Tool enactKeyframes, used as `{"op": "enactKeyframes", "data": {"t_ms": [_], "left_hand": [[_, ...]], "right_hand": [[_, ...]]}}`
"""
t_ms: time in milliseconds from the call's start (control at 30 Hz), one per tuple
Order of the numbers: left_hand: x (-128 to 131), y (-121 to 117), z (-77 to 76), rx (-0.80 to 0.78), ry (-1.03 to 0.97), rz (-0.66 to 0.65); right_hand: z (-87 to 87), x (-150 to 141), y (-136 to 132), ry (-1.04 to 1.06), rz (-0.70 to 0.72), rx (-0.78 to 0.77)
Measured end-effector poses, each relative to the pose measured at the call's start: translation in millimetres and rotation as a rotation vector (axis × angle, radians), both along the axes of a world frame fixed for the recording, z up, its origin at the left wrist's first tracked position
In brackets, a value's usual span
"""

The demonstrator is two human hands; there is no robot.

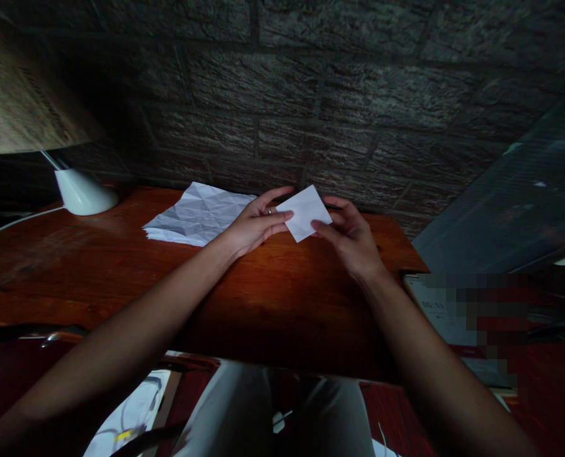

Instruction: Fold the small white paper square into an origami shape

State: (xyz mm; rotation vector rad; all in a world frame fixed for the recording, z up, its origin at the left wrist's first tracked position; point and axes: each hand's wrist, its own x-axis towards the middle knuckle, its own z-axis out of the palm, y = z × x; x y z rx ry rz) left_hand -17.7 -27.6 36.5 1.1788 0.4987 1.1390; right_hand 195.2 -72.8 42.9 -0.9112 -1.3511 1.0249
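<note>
A small folded square of white paper (305,212) is held between my two hands above the wooden table, turned so that one corner points up. My left hand (258,222), with a ring on one finger, pinches its left corner, thumb on top. On the other side, my right hand (352,235) grips the lower right edge with the thumb on the front face; its other fingers are partly hidden behind the paper. Left of my hands, a stack of creased white paper sheets (201,212) lies on the table.
The wooden table (282,298) stands against a stone-block wall (282,95). A lamp (80,190) with a woven shade stands at the left, its white cord running off leftward. A grey translucent panel (496,184) leans at the right. Below the table edge are my legs.
</note>
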Motion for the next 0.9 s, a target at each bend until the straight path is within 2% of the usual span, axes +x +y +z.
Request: {"op": "enactKeyframes", "data": {"t_ms": [233,467,733,900], "left_hand": [[5.2,1.1,-1.9,-0.097,-0.045,0.022],[5.3,1.1,-4.1,-0.08,0.032,0.041],[7.2,-0.1,-4.5,-0.092,0.036,0.034],[7.3,-0.3,-4.7,-0.085,0.045,0.021]], "right_hand": [[1.8,-0.6,-0.3,-0.006,0.014,-0.077],[-2.5,0.2,-1.7,-0.052,0.09,-0.179],[-1.6,-2.6,-3.6,-0.081,0.123,-0.189],[-4.5,-2.0,-2.0,-0.086,0.09,-0.189]]}}
